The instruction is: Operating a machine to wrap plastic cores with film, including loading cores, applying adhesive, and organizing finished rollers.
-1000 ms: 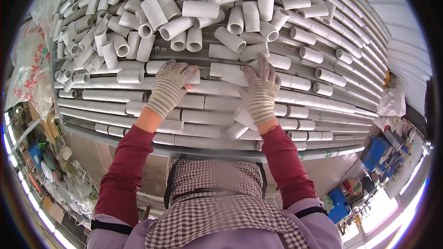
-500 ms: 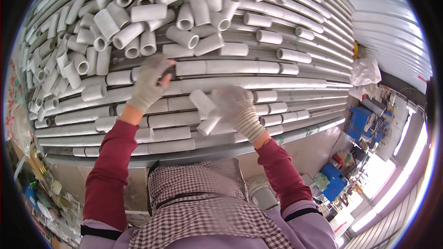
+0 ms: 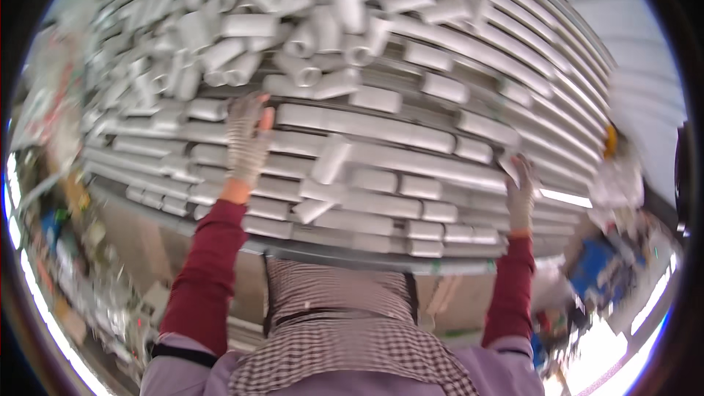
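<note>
Many short pale grey tubes lie on a ridged table, some lined up end to end in rows. My left hand, in a grey knit glove with bare fingertips, rests at the left end of a tube row. Its thumb and fingers are apart and nothing shows between them. At the right end of a longer row is my right hand, gloved alike and blurred. Its fingers are closed round a small pale piece too smeared to name. Between the hands, a loose tube lies slanted across the rows.
A heap of loose tubes covers the far left of the table. The metal front edge runs before my checked apron. White plastic bags hang past the right end, near blue bins.
My right hand has moved right, from the loose tubes in the middle to the row's right end. My left hand stays near the same row end. The whole view has turned and shifted.
</note>
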`<state>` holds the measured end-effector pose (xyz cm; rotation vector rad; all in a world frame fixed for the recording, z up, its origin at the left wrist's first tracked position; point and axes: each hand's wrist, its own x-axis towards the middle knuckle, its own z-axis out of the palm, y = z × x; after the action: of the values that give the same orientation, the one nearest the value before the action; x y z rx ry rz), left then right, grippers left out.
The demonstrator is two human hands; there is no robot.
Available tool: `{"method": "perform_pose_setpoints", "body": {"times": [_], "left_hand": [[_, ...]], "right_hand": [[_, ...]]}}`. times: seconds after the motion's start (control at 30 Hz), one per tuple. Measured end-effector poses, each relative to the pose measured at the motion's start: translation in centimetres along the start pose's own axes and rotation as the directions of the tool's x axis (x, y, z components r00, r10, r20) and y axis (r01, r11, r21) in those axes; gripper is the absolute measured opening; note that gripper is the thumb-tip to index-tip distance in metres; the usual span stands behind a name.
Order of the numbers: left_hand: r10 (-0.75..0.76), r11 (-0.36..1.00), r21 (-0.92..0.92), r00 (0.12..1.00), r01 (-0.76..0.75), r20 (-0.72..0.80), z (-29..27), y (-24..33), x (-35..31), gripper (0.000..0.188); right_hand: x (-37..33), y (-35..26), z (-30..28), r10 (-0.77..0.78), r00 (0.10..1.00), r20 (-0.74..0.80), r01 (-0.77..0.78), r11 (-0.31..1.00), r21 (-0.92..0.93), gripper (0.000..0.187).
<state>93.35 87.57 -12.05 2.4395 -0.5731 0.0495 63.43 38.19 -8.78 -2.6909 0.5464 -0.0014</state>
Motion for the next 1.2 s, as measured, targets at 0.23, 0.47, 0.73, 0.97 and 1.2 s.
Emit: {"method": "perform_pose_setpoints", "body": {"times": [0.23, 0.47, 0.73, 0.97, 1.2], "left_hand": [[-0.226, 0.77, 0.589, 0.968, 0.247, -0.11, -4.3, -6.3, -6.9, 0.051], [-0.64, 0.664, 0.542, 0.767, 0.516, 0.054, -7.5, -5.8, 1.6, 0.051], [-0.416, 0.837, 0.385, 0.909, 0.389, -0.015, -13.3, -12.8, -0.9, 0.041], [-0.247, 0.923, 0.294, 0.968, 0.249, -0.045, -8.5, -5.7, -4.8, 0.051], [-0.273, 0.943, 0.2, 0.962, 0.265, 0.012, -3.7, 2.0, -7.8, 0.061]], "right_hand": [[-0.2, -18.6, 5.3, -0.119, 0.992, 0.031, 0.088, 0.862, 0.5, 0.064], [8.3, -29.8, 14.0, -0.753, 0.641, 0.145, 0.754, 0.654, 0.06, 0.048], [-0.8, -17.4, 8.1, -0.039, 0.998, 0.041, 0.032, 0.984, 0.177, 0.046], [-4.7, -7.0, 5.8, 0.085, 0.98, -0.178, -0.106, 0.988, -0.114, 0.058], [-7.0, -12.5, 11.6, 0.294, 0.955, -0.049, -0.292, 0.956, 0.032, 0.068]]}}
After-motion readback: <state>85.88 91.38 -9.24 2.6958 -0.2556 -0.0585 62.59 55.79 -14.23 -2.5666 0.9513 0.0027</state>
